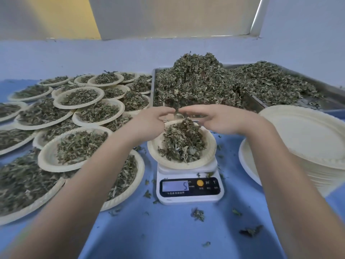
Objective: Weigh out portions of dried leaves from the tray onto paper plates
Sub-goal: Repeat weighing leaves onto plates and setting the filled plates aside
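Loose scraps [197, 214] were scattered before the scale [189, 189]. On it, the paper plate [209, 152] was heaped with dried leaves [182, 144]. The left hand [149, 120] and right hand [218, 118] were held loosely spread above, a sprig seemingly pinched between fingertips. Overshoot or spillage could be caused by any careless drop from the tray [323, 90].

Only readable stuff is on the kitchen scale [189, 189]: its LCD display [175, 186] shows a single "5", and next to the orange button [200, 183] there's an "M" and a "T". Tiny print underneath is too blurry.
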The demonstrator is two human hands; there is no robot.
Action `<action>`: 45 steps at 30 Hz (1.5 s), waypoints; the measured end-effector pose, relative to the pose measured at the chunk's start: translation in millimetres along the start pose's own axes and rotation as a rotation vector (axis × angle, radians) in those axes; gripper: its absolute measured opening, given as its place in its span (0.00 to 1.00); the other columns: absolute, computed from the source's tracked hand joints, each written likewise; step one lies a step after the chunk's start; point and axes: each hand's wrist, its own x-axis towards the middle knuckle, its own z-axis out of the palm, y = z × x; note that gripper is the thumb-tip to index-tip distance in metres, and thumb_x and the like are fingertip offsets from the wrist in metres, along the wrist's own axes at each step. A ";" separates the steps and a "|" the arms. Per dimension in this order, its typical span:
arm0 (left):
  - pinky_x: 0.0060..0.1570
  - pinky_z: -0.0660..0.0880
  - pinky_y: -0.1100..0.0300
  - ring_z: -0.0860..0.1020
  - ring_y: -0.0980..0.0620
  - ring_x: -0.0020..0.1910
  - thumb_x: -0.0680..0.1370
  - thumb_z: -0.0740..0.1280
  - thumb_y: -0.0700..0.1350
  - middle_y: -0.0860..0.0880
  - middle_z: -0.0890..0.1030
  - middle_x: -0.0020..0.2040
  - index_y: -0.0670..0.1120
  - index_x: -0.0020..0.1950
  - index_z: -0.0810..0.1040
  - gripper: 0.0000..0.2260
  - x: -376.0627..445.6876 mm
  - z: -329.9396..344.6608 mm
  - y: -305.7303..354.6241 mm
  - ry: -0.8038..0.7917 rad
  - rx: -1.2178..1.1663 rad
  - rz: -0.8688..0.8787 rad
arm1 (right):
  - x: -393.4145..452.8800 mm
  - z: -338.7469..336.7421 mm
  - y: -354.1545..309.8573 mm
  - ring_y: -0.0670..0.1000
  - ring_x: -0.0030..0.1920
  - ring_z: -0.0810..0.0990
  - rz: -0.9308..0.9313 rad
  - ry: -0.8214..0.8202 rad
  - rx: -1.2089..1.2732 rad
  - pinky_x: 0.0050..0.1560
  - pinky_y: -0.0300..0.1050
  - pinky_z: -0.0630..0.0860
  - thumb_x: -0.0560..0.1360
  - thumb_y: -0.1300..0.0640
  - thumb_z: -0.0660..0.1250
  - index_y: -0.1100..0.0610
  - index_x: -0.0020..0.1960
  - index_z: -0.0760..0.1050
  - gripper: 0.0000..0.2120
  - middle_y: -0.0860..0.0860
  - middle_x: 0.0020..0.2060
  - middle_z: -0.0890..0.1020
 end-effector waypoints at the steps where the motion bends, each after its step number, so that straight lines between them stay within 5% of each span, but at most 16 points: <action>1: 0.36 0.68 0.67 0.75 0.51 0.46 0.78 0.53 0.33 0.51 0.69 0.71 0.57 0.71 0.68 0.26 -1.2 6.3 -4.3 0.046 -0.047 0.009 | -1.2 6.8 4.1 0.45 0.67 0.70 -0.021 0.058 0.056 0.65 0.50 0.70 0.76 0.70 0.53 0.36 0.71 0.62 0.35 0.43 0.70 0.69; 3: 0.31 0.68 0.74 0.71 0.61 0.39 0.80 0.54 0.37 0.54 0.69 0.71 0.58 0.71 0.68 0.23 -5.4 19.3 -10.5 0.158 -0.144 0.042 | -3.5 22.8 11.9 0.48 0.66 0.72 -0.045 0.193 0.162 0.63 0.43 0.69 0.78 0.67 0.53 0.38 0.72 0.61 0.31 0.43 0.70 0.69; 5: 0.36 0.65 0.80 0.71 0.66 0.45 0.82 0.55 0.43 0.58 0.68 0.71 0.60 0.72 0.67 0.20 -11.3 33.0 -15.5 0.263 -0.273 0.070 | -7.0 42.2 18.0 0.43 0.68 0.68 -0.073 0.365 0.246 0.62 0.37 0.65 0.79 0.62 0.54 0.37 0.72 0.60 0.28 0.40 0.71 0.67; 7: 0.55 0.60 0.72 0.65 0.68 0.60 0.82 0.56 0.50 0.66 0.64 0.69 0.63 0.72 0.64 0.19 -17.1 45.5 -21.2 0.334 -0.380 0.065 | -11.4 62.0 20.1 0.30 0.67 0.61 -0.111 0.504 0.382 0.61 0.31 0.58 0.81 0.54 0.55 0.34 0.72 0.58 0.23 0.32 0.70 0.63; 10: 0.63 0.55 0.62 0.60 0.69 0.66 0.81 0.56 0.55 0.70 0.62 0.68 0.65 0.72 0.62 0.19 -22.9 55.9 -26.9 0.381 -0.458 0.051 | -15.2 82.2 23.4 0.28 0.69 0.55 -0.131 0.573 0.530 0.67 0.34 0.55 0.82 0.45 0.53 0.35 0.73 0.56 0.21 0.29 0.71 0.59; 14: 0.62 0.58 0.63 0.63 0.69 0.65 0.80 0.57 0.57 0.68 0.63 0.71 0.66 0.71 0.63 0.19 -24.9 57.8 -33.8 0.402 -0.616 0.034 | -17.3 84.3 25.9 0.29 0.70 0.55 -0.105 0.623 0.607 0.68 0.34 0.54 0.78 0.39 0.52 0.33 0.72 0.57 0.22 0.27 0.69 0.59; 17: 0.58 0.61 0.66 0.64 0.75 0.61 0.80 0.58 0.57 0.72 0.66 0.67 0.69 0.69 0.64 0.17 -26.8 58.3 -40.1 0.420 -0.669 0.038 | -17.8 85.8 26.8 0.25 0.67 0.55 -0.050 0.645 0.588 0.61 0.25 0.54 0.77 0.36 0.50 0.39 0.74 0.57 0.26 0.26 0.67 0.60; 23: 0.54 0.60 0.71 0.63 0.82 0.58 0.79 0.59 0.57 0.79 0.66 0.59 0.76 0.62 0.64 0.15 -32.2 61.3 -51.6 0.411 -0.666 0.032 | -18.3 88.0 27.4 0.29 0.66 0.57 0.044 0.639 0.635 0.57 0.27 0.54 0.73 0.31 0.48 0.39 0.75 0.56 0.31 0.28 0.67 0.60; 28: 0.60 0.58 0.64 0.62 0.69 0.67 0.79 0.58 0.59 0.72 0.65 0.65 0.69 0.70 0.62 0.19 -30.8 68.0 -55.6 0.403 -0.628 0.015 | -20.3 87.3 26.3 0.31 0.66 0.58 0.098 0.618 0.663 0.57 0.28 0.55 0.71 0.30 0.48 0.38 0.75 0.56 0.33 0.33 0.72 0.60; 32: 0.59 0.58 0.67 0.62 0.70 0.67 0.78 0.59 0.59 0.75 0.65 0.63 0.67 0.71 0.63 0.21 -30.7 67.7 -56.9 0.418 -0.671 0.007 | -20.7 87.4 26.9 0.32 0.66 0.58 0.131 0.613 0.657 0.60 0.34 0.55 0.71 0.29 0.47 0.39 0.75 0.56 0.34 0.35 0.72 0.60; 40: 0.55 0.60 0.68 0.65 0.66 0.65 0.78 0.61 0.58 0.65 0.66 0.69 0.64 0.73 0.62 0.22 -28.7 67.1 -58.6 0.432 -0.699 -0.037 | -16.0 87.8 32.9 0.33 0.64 0.59 0.196 0.622 0.652 0.61 0.33 0.55 0.78 0.37 0.49 0.43 0.75 0.58 0.27 0.37 0.71 0.63; 45: 0.59 0.59 0.61 0.64 0.63 0.66 0.79 0.60 0.58 0.60 0.65 0.73 0.61 0.74 0.60 0.24 -28.5 68.2 -58.0 0.413 -0.706 -0.091 | -14.4 87.0 34.0 0.37 0.67 0.60 0.221 0.629 0.617 0.63 0.37 0.55 0.79 0.38 0.50 0.44 0.75 0.58 0.26 0.39 0.72 0.63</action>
